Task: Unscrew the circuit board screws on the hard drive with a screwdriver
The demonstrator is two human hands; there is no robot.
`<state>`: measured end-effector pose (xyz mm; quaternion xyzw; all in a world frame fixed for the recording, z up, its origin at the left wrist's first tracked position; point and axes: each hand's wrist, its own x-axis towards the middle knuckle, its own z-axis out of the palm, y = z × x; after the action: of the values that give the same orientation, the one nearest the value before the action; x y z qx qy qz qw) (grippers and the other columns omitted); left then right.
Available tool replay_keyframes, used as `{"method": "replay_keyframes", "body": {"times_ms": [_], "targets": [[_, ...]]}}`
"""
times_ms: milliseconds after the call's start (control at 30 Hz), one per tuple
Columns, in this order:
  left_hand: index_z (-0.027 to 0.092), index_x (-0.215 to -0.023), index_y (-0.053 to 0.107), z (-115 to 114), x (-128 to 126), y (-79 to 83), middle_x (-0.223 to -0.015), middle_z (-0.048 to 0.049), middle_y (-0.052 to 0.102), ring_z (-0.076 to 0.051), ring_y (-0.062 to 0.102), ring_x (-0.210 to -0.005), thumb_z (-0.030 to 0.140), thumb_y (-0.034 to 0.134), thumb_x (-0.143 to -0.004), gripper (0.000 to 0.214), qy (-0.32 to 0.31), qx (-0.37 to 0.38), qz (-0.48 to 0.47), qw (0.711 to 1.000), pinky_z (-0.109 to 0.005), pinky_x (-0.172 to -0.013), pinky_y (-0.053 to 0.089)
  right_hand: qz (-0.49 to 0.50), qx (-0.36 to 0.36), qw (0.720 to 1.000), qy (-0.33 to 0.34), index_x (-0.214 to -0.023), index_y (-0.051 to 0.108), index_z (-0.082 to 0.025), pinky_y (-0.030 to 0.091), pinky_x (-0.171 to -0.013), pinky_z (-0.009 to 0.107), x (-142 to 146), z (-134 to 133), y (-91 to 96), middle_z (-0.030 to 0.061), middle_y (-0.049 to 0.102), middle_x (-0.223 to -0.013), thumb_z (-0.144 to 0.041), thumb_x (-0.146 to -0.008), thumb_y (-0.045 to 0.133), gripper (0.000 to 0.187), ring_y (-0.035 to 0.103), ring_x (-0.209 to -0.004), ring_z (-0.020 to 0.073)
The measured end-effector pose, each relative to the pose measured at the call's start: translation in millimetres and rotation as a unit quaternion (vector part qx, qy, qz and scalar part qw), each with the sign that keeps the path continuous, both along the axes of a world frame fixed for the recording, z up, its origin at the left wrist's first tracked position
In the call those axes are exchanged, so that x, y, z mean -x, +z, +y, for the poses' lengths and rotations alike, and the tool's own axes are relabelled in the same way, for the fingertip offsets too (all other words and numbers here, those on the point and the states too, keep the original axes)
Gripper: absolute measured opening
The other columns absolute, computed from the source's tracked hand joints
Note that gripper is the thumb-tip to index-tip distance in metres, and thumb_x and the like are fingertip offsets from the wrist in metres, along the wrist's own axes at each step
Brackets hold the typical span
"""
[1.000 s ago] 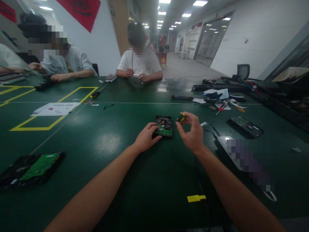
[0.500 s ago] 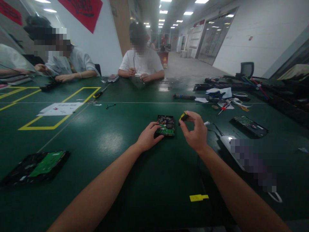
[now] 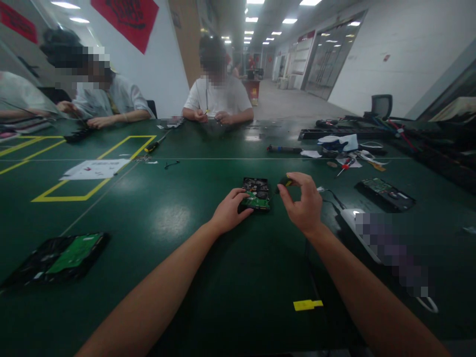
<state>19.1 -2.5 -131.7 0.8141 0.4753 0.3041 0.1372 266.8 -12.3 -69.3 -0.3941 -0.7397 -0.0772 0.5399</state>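
A hard drive [image 3: 256, 192] with its green circuit board facing up lies on the green table [image 3: 178, 258] in front of me. My left hand [image 3: 229, 210] rests on its near left corner, fingers curled against its edge. My right hand [image 3: 304, 203] hovers just right of the drive, its fingers pinched round the black and yellow handle of a small screwdriver [image 3: 284, 182]. The screwdriver's tip is hidden.
A second drive [image 3: 55, 258] lies at the near left, a third [image 3: 385, 192] at the right. A yellow tag [image 3: 308, 304] sits near me. Loose screwdrivers [image 3: 284, 148], cables and cloths clutter the far right. Two people [image 3: 217, 96] work across the table beside a yellow taped rectangle [image 3: 89, 171].
My right hand has turned the screwdriver handle in its fingers and dropped slightly toward the drive; less yellow shows now. My left hand has stayed on the drive.
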Motion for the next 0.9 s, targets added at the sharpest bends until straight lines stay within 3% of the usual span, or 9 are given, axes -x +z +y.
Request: {"method": "replay_keyframes", "body": {"times_ms": [133,333,600,900], "targets": [[0.024,-0.127,0.058,-0.5,-0.2,0.5,-0.139,-0.0094,0.05,-0.027,0.054,-0.126,0.041,0.066,-0.086,0.045,-0.003,-0.004,-0.004,1.0,-0.046,-0.107,0.047,-0.013,-0.003,1.0,0.0,-0.129,0.053,-0.031,0.054,-0.095,0.051,1.8,-2.8,2.3,0.0083,0.062,-0.117,-0.021,-0.088,0.066,0.044,0.06,-0.111,0.0279],[0.024,-0.127,0.058,0.0,-0.4,0.3,-0.139,-0.0099,0.05,-0.028,0.055,-0.125,0.039,0.068,-0.086,0.045,-0.003,-0.009,-0.009,1.0,-0.046,-0.105,0.049,0.023,0.034,0.998,0.045,-0.138,0.044,-0.03,0.055,-0.095,0.053,3.9,-0.3,-4.5,0.0109,0.056,-0.134,-0.02,-0.091,0.06,0.051,0.061,-0.115,0.0288],[0.023,-0.126,0.059,-1.0,-1.1,1.8,-0.138,-0.0103,0.051,-0.028,0.054,-0.126,0.042,0.068,-0.086,0.046,-0.002,0.0,-0.009,1.0,-0.046,-0.106,0.048,0.012,0.04,0.999,0.014,-0.13,0.053,-0.03,0.058,-0.084,0.047,4.0,-2.1,0.2,0.0084,0.06,-0.118,-0.023,-0.089,0.066,0.044,0.063,-0.102,0.0262],[0.023,-0.126,0.059,-1.6,-1.5,1.9,-0.139,-0.0109,0.051,-0.028,0.054,-0.126,0.046,0.064,-0.088,0.045,0.004,-0.004,-0.012,1.0,-0.047,-0.105,0.049,0.085,0.101,0.989,0.068,-0.133,0.045,-0.027,0.057,-0.089,0.046,5.9,-2.6,-5.4,0.009,0.062,-0.123,-0.022,-0.092,0.061,0.044,0.068,-0.101,0.0237]]}}
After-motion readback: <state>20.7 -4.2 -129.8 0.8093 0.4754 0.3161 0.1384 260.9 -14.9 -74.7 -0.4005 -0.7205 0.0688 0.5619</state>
